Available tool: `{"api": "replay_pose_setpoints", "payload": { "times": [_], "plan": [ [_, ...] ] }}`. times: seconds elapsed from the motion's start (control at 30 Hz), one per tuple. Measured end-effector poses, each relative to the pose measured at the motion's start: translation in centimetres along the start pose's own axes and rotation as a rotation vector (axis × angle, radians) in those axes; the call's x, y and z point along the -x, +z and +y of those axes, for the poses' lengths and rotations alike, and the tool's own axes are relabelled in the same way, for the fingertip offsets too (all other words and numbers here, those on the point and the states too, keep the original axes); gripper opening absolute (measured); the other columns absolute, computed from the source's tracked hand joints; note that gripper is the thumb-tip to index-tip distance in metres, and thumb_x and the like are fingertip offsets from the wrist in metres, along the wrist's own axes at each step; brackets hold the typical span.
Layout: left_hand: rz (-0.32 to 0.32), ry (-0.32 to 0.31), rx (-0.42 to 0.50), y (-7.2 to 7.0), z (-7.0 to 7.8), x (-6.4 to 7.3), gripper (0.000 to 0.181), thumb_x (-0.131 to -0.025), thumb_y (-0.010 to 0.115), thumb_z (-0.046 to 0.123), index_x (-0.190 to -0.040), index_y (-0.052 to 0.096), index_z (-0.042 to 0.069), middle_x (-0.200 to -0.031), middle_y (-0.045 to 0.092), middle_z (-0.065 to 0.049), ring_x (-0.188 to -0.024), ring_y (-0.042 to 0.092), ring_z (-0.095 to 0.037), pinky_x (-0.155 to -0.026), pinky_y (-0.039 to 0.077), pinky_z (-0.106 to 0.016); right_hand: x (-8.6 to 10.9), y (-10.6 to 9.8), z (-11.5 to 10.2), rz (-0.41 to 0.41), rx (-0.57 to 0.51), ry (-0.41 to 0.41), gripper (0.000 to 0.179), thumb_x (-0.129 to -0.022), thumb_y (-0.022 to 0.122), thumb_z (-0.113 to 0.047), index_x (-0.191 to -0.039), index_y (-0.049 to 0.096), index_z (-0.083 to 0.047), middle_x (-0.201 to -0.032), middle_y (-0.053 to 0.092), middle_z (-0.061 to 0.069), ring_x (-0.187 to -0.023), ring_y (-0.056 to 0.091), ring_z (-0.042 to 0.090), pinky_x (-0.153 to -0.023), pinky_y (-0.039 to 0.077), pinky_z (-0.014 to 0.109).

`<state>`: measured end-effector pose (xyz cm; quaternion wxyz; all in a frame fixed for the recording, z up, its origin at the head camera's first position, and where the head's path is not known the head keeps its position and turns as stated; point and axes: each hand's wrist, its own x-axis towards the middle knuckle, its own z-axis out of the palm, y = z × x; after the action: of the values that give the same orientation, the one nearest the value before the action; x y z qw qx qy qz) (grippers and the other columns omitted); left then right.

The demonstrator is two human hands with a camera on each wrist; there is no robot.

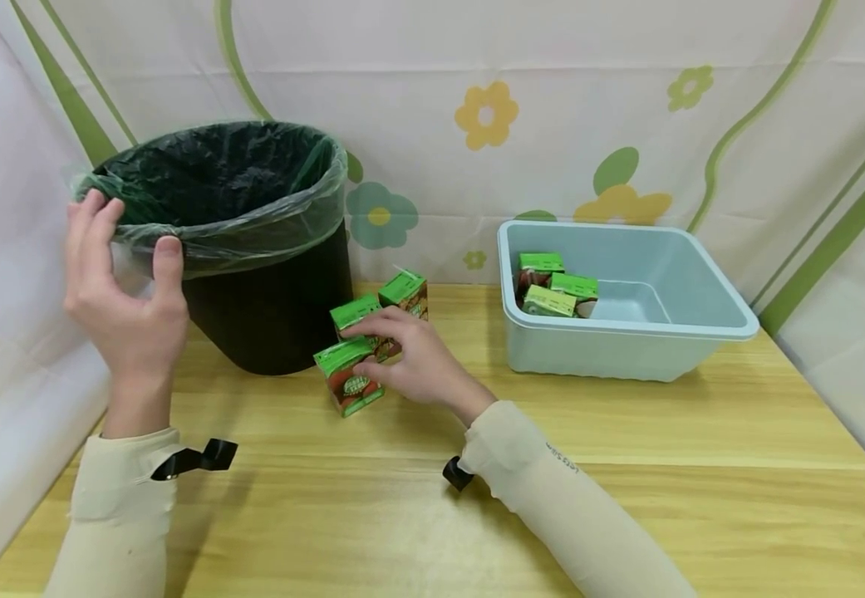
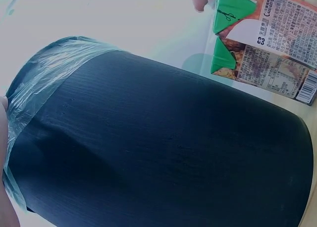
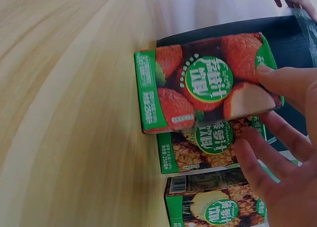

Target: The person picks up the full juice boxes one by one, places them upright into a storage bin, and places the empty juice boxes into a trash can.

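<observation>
Near the front left, a black trash bin (image 1: 267,307) stands with a translucent green liner (image 1: 253,237) folded over its rim. My left hand (image 1: 129,295) holds the bin's left side at the rim, thumb and fingers spread around it. Beside the bin's right side, my right hand (image 1: 420,361) pinches a lychee juice carton (image 3: 208,83), thumb on its printed face and fingers behind. Just behind it stand a pineapple juice carton (image 3: 215,143) and another pineapple juice carton (image 3: 215,204). All have green ends. The left wrist view shows mostly the bin's wall (image 2: 163,133).
A light blue plastic tub (image 1: 597,353) sits on the right of the wooden table (image 1: 312,515). Several small cartons (image 1: 552,303) lie in its left end. A flower-printed curtain (image 1: 417,100) hangs close behind the bin and tub.
</observation>
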<state>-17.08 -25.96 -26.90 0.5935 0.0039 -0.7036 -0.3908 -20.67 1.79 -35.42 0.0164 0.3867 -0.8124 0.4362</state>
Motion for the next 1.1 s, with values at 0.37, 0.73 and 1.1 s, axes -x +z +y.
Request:
{"api": "replay_pose_setpoints", "payload": {
  "times": [0.37, 0.73, 1.1],
  "plan": [
    [-0.017, -0.010, -0.007, -0.1, 1.3, 0.1, 0.065, -0.093, 0.072, 0.056, -0.136, 0.072, 0.008, -0.151, 0.063, -0.012, -0.155, 0.047, -0.022, -0.131, 0.029, -0.028, 0.0, 0.1, -0.7, -0.058, 0.066, -0.057, 0.035, -0.096, 0.081, -0.023, -0.130, 0.077, -0.029, -0.132, 0.068, -0.005, -0.122, 0.062, 0.012, -0.096, 0.058, 0.036],
    [-0.015, -0.005, 0.010, -0.1, 1.4, 0.1, 0.068, -0.092, 0.072, 0.058, -0.136, 0.072, 0.006, -0.151, 0.063, -0.014, -0.155, 0.046, -0.023, -0.131, 0.029, -0.028, -0.6, -2.2, -2.4, 0.037, -0.016, -0.128, 0.031, -0.097, 0.079, -0.016, -0.127, 0.080, -0.021, -0.126, 0.069, 0.001, -0.107, 0.065, 0.012, -0.081, 0.059, 0.025],
    [-0.011, -0.009, 0.005, -0.3, 1.3, 0.2, 0.065, -0.093, 0.072, 0.053, -0.135, 0.072, 0.003, -0.151, 0.064, -0.010, -0.155, 0.047, -0.023, -0.131, 0.029, -0.028, -2.1, -5.4, -4.7, 0.185, -0.210, -0.196, 0.028, -0.095, 0.079, -0.009, -0.124, 0.080, -0.009, -0.128, 0.070, 0.007, -0.120, 0.065, 0.014, -0.090, 0.064, 0.032]
  ]
}}
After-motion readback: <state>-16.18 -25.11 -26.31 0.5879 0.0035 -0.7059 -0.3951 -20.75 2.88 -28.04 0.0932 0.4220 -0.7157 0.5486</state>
